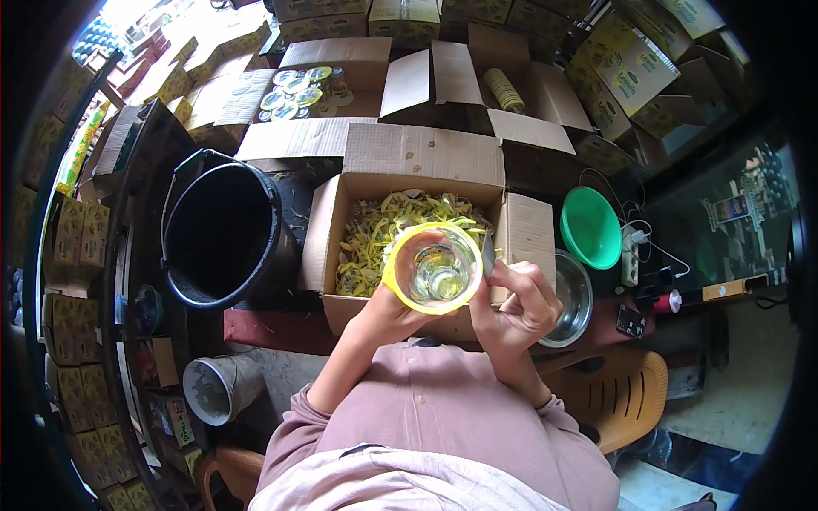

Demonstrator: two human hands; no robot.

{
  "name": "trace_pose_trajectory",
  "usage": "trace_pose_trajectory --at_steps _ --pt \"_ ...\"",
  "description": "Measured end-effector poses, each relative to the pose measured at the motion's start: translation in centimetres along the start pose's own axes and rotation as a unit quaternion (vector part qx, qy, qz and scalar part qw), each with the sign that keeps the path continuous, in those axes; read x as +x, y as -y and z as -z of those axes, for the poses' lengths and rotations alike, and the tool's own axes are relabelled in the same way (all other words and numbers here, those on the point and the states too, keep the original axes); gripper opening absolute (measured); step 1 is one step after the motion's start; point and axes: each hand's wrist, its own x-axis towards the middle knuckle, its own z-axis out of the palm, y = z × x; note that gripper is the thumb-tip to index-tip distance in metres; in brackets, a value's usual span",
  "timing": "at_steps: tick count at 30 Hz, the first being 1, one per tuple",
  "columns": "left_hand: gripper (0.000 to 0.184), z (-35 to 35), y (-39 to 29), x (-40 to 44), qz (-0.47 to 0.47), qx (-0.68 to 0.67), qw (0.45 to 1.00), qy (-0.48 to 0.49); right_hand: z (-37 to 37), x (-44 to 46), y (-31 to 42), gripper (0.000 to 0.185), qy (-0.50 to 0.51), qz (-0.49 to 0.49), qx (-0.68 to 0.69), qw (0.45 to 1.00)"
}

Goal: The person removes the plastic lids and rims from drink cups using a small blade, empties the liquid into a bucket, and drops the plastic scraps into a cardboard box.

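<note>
My left hand [388,313] is wrapped round a clear cup [439,271] with a yellow rim, its open mouth facing the camera. Beside the cup's right edge, my right hand [521,307] pinches a small dark blade [488,254], which stands upright against the rim. Behind the cup, an open cardboard box [424,156] holds a heap of yellow-green strips [369,234]. The cup hides part of the heap.
A black bucket [223,234] stands left of the box. A green bowl [591,228] and a steel bowl [577,298] are at the right. Farther back, one open box holds lidded cups [294,89], another a stack of lids [503,89]. An orange chair [630,396] is at lower right.
</note>
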Motion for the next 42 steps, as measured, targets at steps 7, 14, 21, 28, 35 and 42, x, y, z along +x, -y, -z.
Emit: trace_pose_trajectory --at_steps 7,14,21,28,35,42 --pt "0.075 0.4 -0.1 -0.1 0.007 0.003 1.0 0.012 0.2 0.1 -0.2 0.028 0.009 -0.007 0.01 1.0" --pt "0.069 0.9 -0.7 -0.1 0.005 0.026 0.998 0.051 0.5 0.1 -0.2 0.028 0.036 -0.017 -0.021 0.999" --pt "0.077 0.1 -0.3 0.0 0.022 -0.109 0.994 0.01 0.5 0.1 -0.8 0.024 0.01 -0.047 0.044 0.998" --pt "0.072 -0.8 0.1 0.4 0.021 -0.202 0.979 -0.023 0.1 -0.2 0.2 0.021 0.017 -0.069 0.006 0.997" --pt "0.072 -1.4 0.6 0.2 -0.003 -0.145 0.988 -0.044 0.0 -0.3 0.1 0.024 0.016 -0.048 -0.023 0.998" --pt "0.075 -0.9 0.5 0.0 -0.036 0.017 0.999 0.003 0.1 -0.3 -0.3 0.024 0.0 -0.01 -0.039 0.999"
